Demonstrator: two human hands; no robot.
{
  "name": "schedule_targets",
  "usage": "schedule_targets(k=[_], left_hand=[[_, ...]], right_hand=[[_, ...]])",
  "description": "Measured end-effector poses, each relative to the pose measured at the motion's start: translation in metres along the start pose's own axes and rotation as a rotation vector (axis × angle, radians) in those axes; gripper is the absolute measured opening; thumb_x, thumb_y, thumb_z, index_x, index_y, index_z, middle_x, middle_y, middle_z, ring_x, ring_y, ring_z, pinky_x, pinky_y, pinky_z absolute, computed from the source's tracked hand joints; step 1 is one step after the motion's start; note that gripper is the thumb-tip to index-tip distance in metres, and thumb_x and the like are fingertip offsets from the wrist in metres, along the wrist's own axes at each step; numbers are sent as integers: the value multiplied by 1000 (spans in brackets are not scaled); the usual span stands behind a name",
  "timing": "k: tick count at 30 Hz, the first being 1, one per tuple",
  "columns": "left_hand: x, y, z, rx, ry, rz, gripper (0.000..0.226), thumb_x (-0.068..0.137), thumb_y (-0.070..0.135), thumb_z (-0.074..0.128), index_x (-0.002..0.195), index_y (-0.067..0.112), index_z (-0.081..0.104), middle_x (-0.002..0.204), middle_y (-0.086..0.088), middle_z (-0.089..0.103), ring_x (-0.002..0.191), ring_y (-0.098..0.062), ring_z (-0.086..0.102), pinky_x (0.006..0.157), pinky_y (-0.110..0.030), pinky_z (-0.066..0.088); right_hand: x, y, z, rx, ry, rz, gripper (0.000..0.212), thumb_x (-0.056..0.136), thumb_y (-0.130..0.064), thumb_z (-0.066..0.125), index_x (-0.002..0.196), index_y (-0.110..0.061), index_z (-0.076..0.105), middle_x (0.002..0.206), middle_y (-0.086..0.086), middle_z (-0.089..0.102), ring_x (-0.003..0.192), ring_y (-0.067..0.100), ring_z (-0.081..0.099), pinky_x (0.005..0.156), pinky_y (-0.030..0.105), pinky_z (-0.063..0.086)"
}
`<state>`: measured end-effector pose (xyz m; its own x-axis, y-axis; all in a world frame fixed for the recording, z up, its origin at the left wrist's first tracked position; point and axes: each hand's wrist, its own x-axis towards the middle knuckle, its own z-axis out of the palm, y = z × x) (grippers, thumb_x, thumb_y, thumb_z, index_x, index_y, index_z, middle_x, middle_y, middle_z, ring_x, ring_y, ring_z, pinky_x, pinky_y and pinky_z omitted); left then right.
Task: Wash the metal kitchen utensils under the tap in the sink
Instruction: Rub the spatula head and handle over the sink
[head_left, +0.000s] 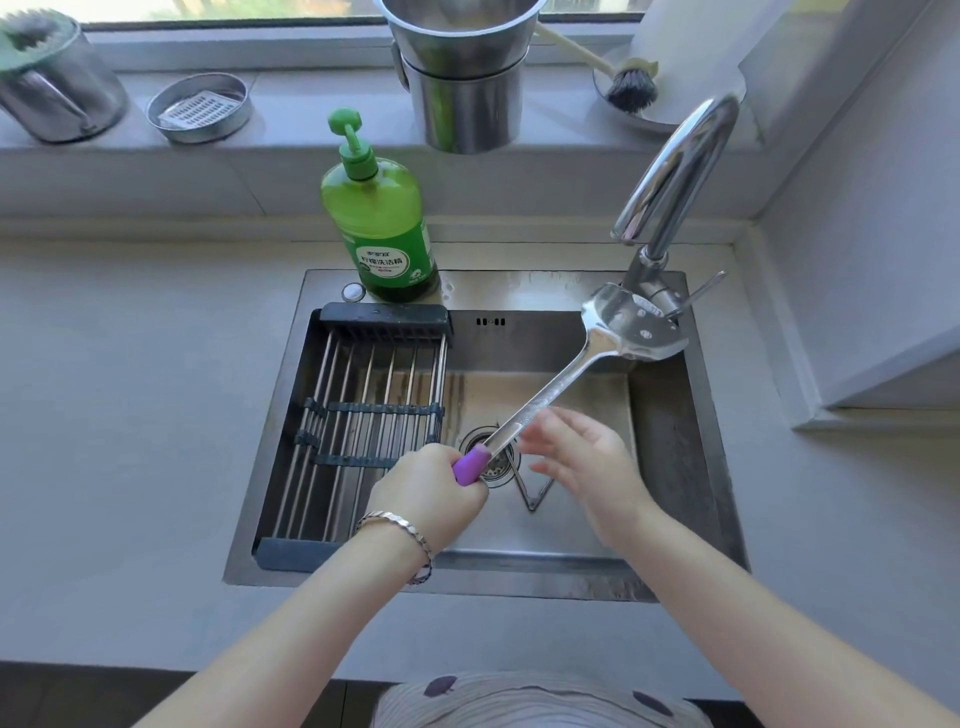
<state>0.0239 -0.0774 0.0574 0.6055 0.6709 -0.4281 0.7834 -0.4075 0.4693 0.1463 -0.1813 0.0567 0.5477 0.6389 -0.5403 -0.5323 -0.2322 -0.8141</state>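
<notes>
A long metal slotted spatula (631, 325) with a purple handle (471, 464) slants across the steel sink (670, 452), its perforated head raised near the base of the chrome tap (675, 171). My left hand (431, 496) grips the purple handle over the drain. Just right of the shaft, my right hand (582, 467) hovers with fingers spread, holding nothing. I see no water running from the spout. A bent metal piece (532, 493) lies on the sink floor beside the drain (491, 457).
A dark drying rack (363, 415) spans the sink's left half. A green dish soap bottle (382, 223) stands on the back rim. On the windowsill sit stacked steel pots (465, 67), a round tin with a grater (200, 106), a metal canister (57, 85) and a dish brush (628, 85).
</notes>
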Motion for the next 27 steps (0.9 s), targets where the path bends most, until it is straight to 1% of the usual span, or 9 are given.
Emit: schedule_targets(k=[2, 4, 8, 14, 16, 20, 22, 25, 27], left_hand=[[-2, 2, 0, 54, 23, 19, 41, 84, 41, 49, 51, 20, 39, 48, 5, 42, 45, -15, 42, 46, -22, 31], [-4, 3, 0, 75, 36, 25, 40, 84, 41, 49, 51, 20, 39, 49, 5, 43, 45, -14, 42, 44, -22, 28], [-7, 2, -1, 108, 52, 24, 38, 83, 39, 50, 52, 20, 40, 52, 5, 46, 49, -15, 45, 45, -22, 27], [-8, -1, -2, 124, 37, 30, 37, 86, 43, 46, 57, 21, 44, 53, 5, 47, 50, -16, 46, 49, -23, 34], [-8, 1, -1, 129, 22, 32, 34, 86, 43, 46, 60, 21, 47, 55, 4, 48, 54, -19, 50, 51, -24, 39], [-8, 3, 0, 134, -1, 27, 30, 85, 43, 47, 65, 21, 51, 58, 3, 50, 61, -22, 55, 59, -27, 46], [-9, 1, -1, 151, 2, 33, 31, 85, 43, 47, 62, 21, 48, 57, 4, 50, 60, -22, 55, 58, -26, 44], [-9, -1, -1, 160, 20, 42, 34, 85, 43, 46, 58, 22, 44, 55, 5, 48, 54, -18, 50, 50, -23, 37], [-9, 1, 0, 143, 22, 40, 34, 86, 44, 46, 59, 22, 44, 56, 5, 48, 54, -17, 49, 51, -23, 37]], right_hand=[[-1, -1, 13, 6, -6, 2, 8, 89, -14, 58, 85, -13, 65, 73, 0, 67, 62, 6, 65, 54, 15, 50], [-1, 2, 21, -35, 71, 8, 14, 88, -7, 57, 80, -16, 65, 68, -1, 64, 56, 5, 61, 48, 14, 47], [-2, 2, 30, -183, -18, 101, 20, 84, 1, 54, 75, -14, 63, 61, -1, 57, 42, 0, 51, 41, 10, 39], [21, -28, -2, 245, 285, 17, 15, 85, -1, 55, 74, -7, 63, 68, 3, 60, 38, 0, 46, 36, 10, 37], [21, -23, -1, 250, 318, 3, 16, 86, -2, 55, 74, -9, 64, 67, 3, 60, 39, 0, 42, 36, 10, 35], [4, 1, 16, -41, 102, 96, 22, 87, 0, 54, 74, -15, 64, 50, -2, 47, 33, 0, 37, 36, 9, 32], [8, -6, 8, -24, 129, 89, 22, 87, 0, 55, 71, -13, 63, 43, -6, 46, 31, 0, 36, 34, 9, 30], [22, -29, -11, 262, 321, 8, 20, 89, -7, 56, 69, -10, 58, 57, -1, 50, 33, -1, 35, 32, 8, 26], [24, -29, -9, 290, 329, -38, 22, 92, -8, 52, 71, -9, 60, 64, 2, 51, 34, 0, 37, 34, 8, 27]])
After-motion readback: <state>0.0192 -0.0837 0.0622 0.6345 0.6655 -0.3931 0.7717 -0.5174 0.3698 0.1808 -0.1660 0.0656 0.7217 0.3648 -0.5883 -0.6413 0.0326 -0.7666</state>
